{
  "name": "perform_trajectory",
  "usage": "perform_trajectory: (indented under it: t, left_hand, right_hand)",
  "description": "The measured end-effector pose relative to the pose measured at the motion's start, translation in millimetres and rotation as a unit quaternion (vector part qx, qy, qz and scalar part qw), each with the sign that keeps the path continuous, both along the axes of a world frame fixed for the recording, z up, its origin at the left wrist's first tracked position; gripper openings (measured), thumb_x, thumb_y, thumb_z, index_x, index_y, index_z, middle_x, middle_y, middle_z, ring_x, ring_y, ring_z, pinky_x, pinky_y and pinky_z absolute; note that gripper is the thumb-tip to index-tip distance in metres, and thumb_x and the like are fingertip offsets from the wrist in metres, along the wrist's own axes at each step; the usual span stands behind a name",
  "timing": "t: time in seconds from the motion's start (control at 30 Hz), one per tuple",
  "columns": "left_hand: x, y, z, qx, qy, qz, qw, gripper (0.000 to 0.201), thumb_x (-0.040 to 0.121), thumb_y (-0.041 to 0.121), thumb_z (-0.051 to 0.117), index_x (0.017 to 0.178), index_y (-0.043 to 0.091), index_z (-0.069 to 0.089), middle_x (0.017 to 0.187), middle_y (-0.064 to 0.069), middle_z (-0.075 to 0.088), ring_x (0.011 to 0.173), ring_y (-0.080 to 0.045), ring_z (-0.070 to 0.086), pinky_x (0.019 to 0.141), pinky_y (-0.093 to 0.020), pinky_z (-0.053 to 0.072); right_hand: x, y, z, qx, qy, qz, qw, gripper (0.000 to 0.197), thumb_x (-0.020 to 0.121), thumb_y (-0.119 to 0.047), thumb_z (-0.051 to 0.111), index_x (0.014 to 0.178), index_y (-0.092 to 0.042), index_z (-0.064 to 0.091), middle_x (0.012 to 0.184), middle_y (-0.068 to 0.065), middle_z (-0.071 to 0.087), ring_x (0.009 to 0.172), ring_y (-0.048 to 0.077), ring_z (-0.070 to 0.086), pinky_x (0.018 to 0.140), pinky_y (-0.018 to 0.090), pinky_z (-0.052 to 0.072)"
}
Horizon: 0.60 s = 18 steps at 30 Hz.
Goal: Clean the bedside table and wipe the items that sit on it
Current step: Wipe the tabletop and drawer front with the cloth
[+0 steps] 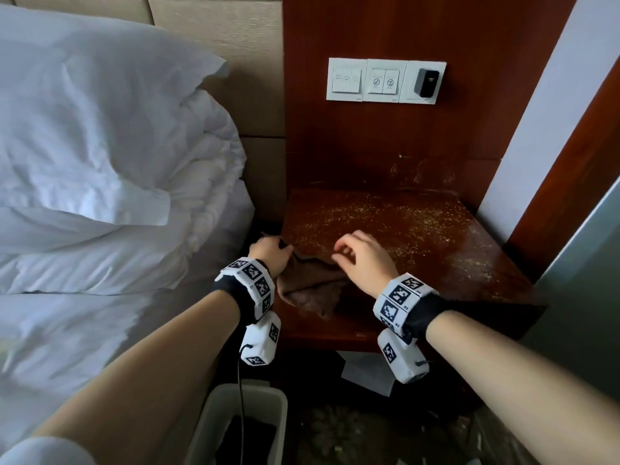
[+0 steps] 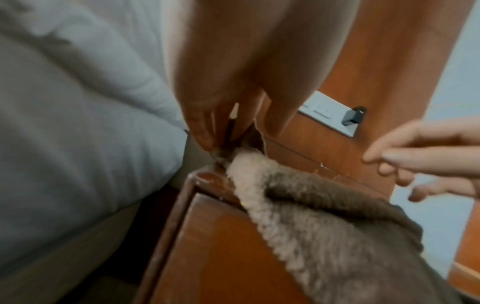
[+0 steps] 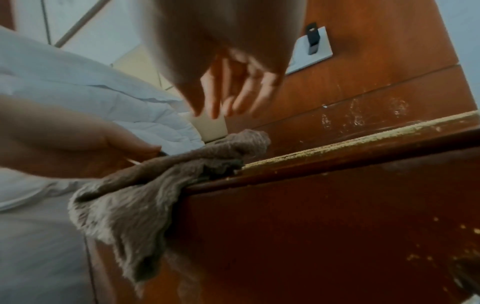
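The red-brown bedside table (image 1: 436, 250) has pale crumbs (image 1: 385, 216) scattered over its top. A brown terry cloth (image 1: 312, 286) lies on its front left corner and hangs over the front edge (image 3: 145, 195). My left hand (image 1: 268, 251) is at the table's left edge and pinches a corner of the cloth (image 2: 249, 142) between thumb and fingers (image 2: 205, 131). My right hand (image 1: 345, 250) hovers just above the cloth's far edge with its fingers (image 3: 233, 96) loosely curled, holding nothing. No other items show on the table top.
A bed with a white pillow (image 1: 84, 129) and duvet presses against the table's left side. A switch panel (image 1: 385, 80) is on the wooden back panel. A white bin (image 1: 241, 424) and a sheet of paper (image 1: 369, 370) lie on the floor below.
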State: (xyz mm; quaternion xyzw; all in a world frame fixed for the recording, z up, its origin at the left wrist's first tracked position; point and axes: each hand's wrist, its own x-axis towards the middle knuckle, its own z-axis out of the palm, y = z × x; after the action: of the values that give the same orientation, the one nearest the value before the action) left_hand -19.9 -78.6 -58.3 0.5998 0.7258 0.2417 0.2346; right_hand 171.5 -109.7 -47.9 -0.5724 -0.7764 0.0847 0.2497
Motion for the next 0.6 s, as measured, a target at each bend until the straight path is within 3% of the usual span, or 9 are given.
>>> perform_trajectory:
  t: [0.07, 0.17, 0.3, 0.43, 0.6]
  left_hand:
    - [-5.9, -6.1, 3.9, 0.030, 0.050, 0.021, 0.998, 0.038, 0.093, 0.031, 0.053, 0.121, 0.006, 0.058, 0.125, -0.014, 0.056, 0.112, -0.030, 0.056, 0.090, -0.034, 0.045]
    - [-7.3, -18.6, 3.2, 0.100, 0.030, -0.010, 0.994, 0.033, 0.086, 0.030, 0.064, 0.111, 0.009, 0.062, 0.120, -0.010, 0.059, 0.109, -0.025, 0.057, 0.084, -0.027, 0.043]
    - [4.9, -35.8, -6.1, 0.003, 0.118, -0.184, 0.976, 0.045, 0.093, 0.038, 0.051, 0.132, 0.015, 0.054, 0.144, -0.006, 0.044, 0.130, -0.023, 0.044, 0.105, -0.028, 0.034]
    - [7.8, -40.3, -5.3, -0.037, 0.195, -0.203, 0.959, 0.049, 0.099, 0.038, 0.037, 0.142, 0.014, 0.040, 0.153, -0.011, 0.029, 0.140, -0.027, 0.030, 0.113, -0.031, 0.024]
    - [7.2, -31.2, -7.1, -0.072, 0.286, -0.218, 0.930, 0.056, 0.100, 0.039, 0.032, 0.147, 0.010, 0.024, 0.155, -0.014, 0.018, 0.143, -0.029, 0.021, 0.115, -0.043, 0.024]
  right_hand:
    - [-7.4, -5.7, 0.3, -0.079, -0.073, 0.067, 0.992, 0.030, 0.091, -0.036, 0.055, 0.117, -0.020, 0.059, 0.117, 0.000, 0.056, 0.110, 0.021, 0.052, 0.085, 0.038, 0.049]
    - [-11.9, -8.2, -1.7, -0.132, -0.167, 0.070, 0.975, 0.047, 0.091, -0.040, 0.055, 0.134, -0.021, 0.049, 0.131, 0.003, 0.049, 0.121, 0.025, 0.047, 0.091, 0.042, 0.047]
    - [-13.5, -15.9, -6.7, -0.129, -0.194, 0.059, 0.971, 0.052, 0.091, -0.039, 0.055, 0.138, -0.022, 0.043, 0.134, 0.004, 0.047, 0.124, 0.025, 0.044, 0.094, 0.041, 0.046]
    - [-11.9, -19.8, -3.1, -0.132, -0.179, 0.061, 0.973, 0.045, 0.093, -0.038, 0.051, 0.136, -0.023, 0.049, 0.130, 0.004, 0.052, 0.121, 0.025, 0.049, 0.093, 0.036, 0.043]
    - [-15.8, -17.0, -0.8, -0.141, -0.202, 0.061, 0.967, 0.046, 0.094, -0.037, 0.051, 0.138, -0.026, 0.047, 0.139, 0.005, 0.051, 0.124, 0.027, 0.051, 0.098, 0.036, 0.044]
